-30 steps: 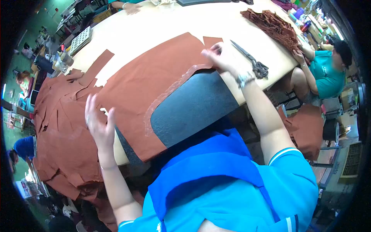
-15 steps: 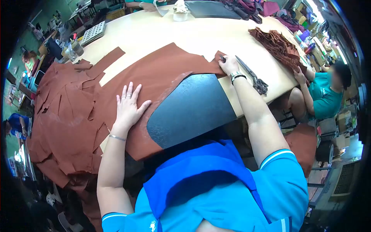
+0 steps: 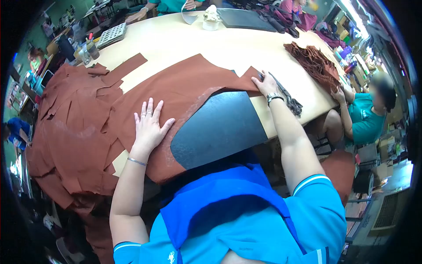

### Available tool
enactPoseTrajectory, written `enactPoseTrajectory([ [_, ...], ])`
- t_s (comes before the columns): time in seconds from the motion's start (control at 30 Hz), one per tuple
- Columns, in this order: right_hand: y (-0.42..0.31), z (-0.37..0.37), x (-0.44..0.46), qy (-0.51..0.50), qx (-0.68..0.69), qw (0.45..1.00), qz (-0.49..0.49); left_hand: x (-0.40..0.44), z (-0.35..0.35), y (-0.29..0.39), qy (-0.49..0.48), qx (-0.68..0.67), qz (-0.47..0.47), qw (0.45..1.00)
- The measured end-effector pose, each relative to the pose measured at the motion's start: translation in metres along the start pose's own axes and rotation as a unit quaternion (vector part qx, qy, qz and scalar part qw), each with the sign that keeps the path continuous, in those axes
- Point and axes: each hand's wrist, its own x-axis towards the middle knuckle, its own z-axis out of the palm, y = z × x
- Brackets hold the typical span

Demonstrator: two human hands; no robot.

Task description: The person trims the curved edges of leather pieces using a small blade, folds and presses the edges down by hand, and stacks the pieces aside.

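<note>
Spread over a dark sheet point(image 3: 220, 130) at the near table edge is a large reddish-brown piece point(image 3: 176, 83), its curved edge marked with a pale band. My left hand point(image 3: 150, 127) lies flat on the brown piece, fingers spread, left of that curve. At the piece's right tip, my right hand point(image 3: 266, 84) rests with its fingers over the narrow brown end; whether it pinches the material is hard to make out. Dark-handled scissors point(image 3: 291, 102) lie just beyond the right wrist, partly hidden by that hand.
A heap of brown pieces point(image 3: 72, 127) covers the left side of the table point(image 3: 246, 44). Gathered brown material point(image 3: 314, 64) lies at the right, touched by a seated co-worker. A white tub point(image 3: 211, 22), a dark board point(image 3: 246, 20), a white tray point(image 3: 112, 36) and bottles stand farther back.
Since a second ago, my left hand has come down flat onto the brown piece and my right hand has moved to its right tip. The scissors are now partly covered.
</note>
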Motion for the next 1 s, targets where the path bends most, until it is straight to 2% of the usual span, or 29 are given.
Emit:
enactPoseTrajectory([
  [0.23,0.001,0.016,0.006,0.009,0.071,0.996,0.048,0.0,0.005,-0.002,0.019,0.001,0.005,1.0],
  [0.33,0.018,0.028,0.02,0.054,0.301,0.95,-0.058,0.0,0.001,-0.008,0.008,0.007,-0.006,1.0],
  [0.37,0.007,0.016,0.013,0.076,0.432,0.893,-0.101,-0.001,-0.005,-0.01,-0.004,0.007,-0.015,1.0],
  [0.43,-0.037,-0.061,-0.037,0.0,0.442,0.896,-0.033,-0.003,-0.026,-0.006,-0.049,0.002,-0.044,0.998],
  [0.5,-0.016,-0.093,-0.054,-0.137,0.403,0.901,-0.083,0.007,-0.039,0.0,-0.104,0.043,-0.075,0.991],
  [0.53,-0.007,-0.11,-0.064,-0.231,0.379,0.892,-0.084,0.009,-0.034,0.006,-0.032,0.079,-0.057,0.995],
  [0.57,-0.004,-0.126,-0.074,-0.324,0.35,0.875,-0.085,0.017,-0.026,0.009,0.009,0.046,-0.01,0.999],
  [0.63,-0.014,-0.151,-0.094,-0.331,0.344,0.879,-0.01,0.036,-0.009,0.018,0.09,-0.016,0.091,0.992],
  [0.7,0.014,-0.132,-0.088,-0.275,0.461,0.843,-0.047,0.045,-0.001,0.047,0.096,-0.085,0.124,0.984],
  [0.77,0.004,-0.121,-0.085,-0.248,0.638,0.728,0.023,0.053,0.008,0.063,0.115,-0.122,0.157,0.973],
  [0.8,-0.022,-0.123,-0.093,-0.236,0.641,0.726,0.084,0.056,0.017,0.065,0.131,-0.123,0.169,0.969],
  [0.83,-0.037,-0.11,-0.1,-0.226,0.613,0.751,0.095,0.058,0.021,0.065,0.148,-0.122,0.179,0.965],
  [0.9,-0.07,-0.087,-0.115,-0.36,0.61,0.692,0.139,0.06,0.022,0.066,0.171,-0.135,0.179,0.959],
  [1.0,-0.107,-0.051,-0.141,-0.484,0.577,0.627,0.201,0.059,0.025,0.064,0.203,-0.145,0.18,0.952],
])
